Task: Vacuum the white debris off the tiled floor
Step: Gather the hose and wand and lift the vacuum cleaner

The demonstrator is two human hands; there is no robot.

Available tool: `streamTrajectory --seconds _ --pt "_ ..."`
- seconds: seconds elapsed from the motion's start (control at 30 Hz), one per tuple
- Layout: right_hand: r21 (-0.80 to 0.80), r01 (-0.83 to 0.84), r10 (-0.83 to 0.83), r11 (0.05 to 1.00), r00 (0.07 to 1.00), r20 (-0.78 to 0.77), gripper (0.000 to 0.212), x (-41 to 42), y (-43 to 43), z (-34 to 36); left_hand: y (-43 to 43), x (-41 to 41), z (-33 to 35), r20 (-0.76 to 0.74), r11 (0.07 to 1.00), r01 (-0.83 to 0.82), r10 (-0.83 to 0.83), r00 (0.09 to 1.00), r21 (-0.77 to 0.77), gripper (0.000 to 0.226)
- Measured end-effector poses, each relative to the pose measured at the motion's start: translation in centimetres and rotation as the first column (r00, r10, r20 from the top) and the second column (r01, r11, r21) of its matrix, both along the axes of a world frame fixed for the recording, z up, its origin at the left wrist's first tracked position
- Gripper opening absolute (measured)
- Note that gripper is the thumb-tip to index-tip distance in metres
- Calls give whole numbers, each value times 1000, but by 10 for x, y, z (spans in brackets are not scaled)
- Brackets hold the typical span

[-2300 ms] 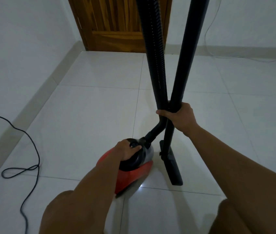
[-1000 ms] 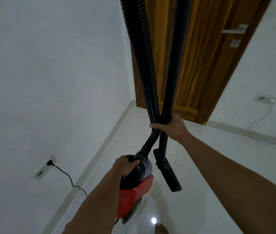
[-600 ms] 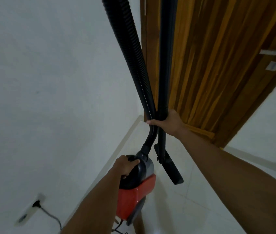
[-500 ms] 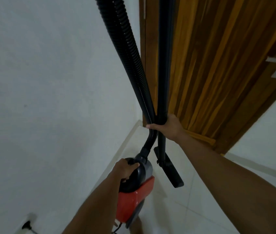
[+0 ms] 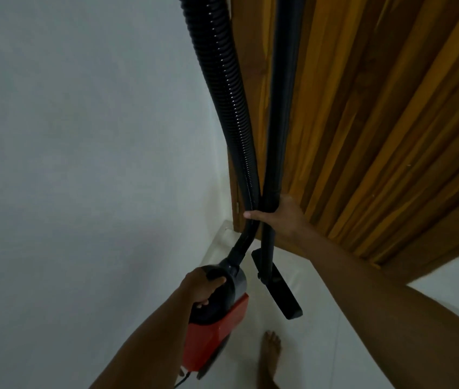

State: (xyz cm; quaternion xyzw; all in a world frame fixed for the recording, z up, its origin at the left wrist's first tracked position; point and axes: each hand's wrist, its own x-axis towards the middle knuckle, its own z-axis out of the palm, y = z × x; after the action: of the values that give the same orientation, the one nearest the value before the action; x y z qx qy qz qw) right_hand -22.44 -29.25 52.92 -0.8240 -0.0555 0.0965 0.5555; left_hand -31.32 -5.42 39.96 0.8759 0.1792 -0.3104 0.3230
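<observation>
- One plain matte white wall (image 5: 82, 136) on our left.
- Our left hand (image 5: 204, 287) curls round the handle of one vacuum canister (image 5: 211, 341): rounded glossy black top, red plastic shell, low centre.
- One ribbed black hose (image 5: 222, 88) and one smooth rigid wand (image 5: 280, 108); our right hand (image 5: 281, 217) clasps both where they cross.
- One flat rectangular nozzle (image 5: 281, 293) on the wand's end, over the glossy white tiled floor (image 5: 321, 318).
- One bare foot (image 5: 271, 349) on the tiles.
- One slatted wooden door (image 5: 377, 108) on the right.
</observation>
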Motion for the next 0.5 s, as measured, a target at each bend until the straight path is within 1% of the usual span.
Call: streamTrajectory --seconds 0.07,0.1,0.13,0.2,0.23,0.3,0.37,0.5 --pt "-4 -2 1 1000 999 -40 66 47 1 -25 -2 41 -19 -19 1000 -5 6 1000 10 61" --pt "-7 -9 9 1000 998 -59 67 70 1 -38 -3 61 -29 -25 1000 -9 9 1000 13 63" --pt "1 -19 19 1000 996 -91 59 91 2 -52 -6 79 -39 -32 1000 -5 6 999 12 64" --pt "28 -42 46 999 987 -151 30 130 4 -80 -9 114 -62 -35 1000 4 -4 999 2 59" --pt "39 -46 53 998 982 -181 26 147 5 -94 -11 130 -72 -37 1000 -6 6 999 -3 53" --pt "67 -55 68 996 976 -209 30 181 5 -124 -11 159 -97 -58 1000 -25 26 998 7 50" --pt "73 -78 93 994 969 -229 36 214 11 -160 -9 187 -132 -96 998 -41 44 994 37 57" --pt "91 -15 41 996 957 -288 35 267 26 -244 -1 234 -211 -113 993 -110 115 987 53 53"
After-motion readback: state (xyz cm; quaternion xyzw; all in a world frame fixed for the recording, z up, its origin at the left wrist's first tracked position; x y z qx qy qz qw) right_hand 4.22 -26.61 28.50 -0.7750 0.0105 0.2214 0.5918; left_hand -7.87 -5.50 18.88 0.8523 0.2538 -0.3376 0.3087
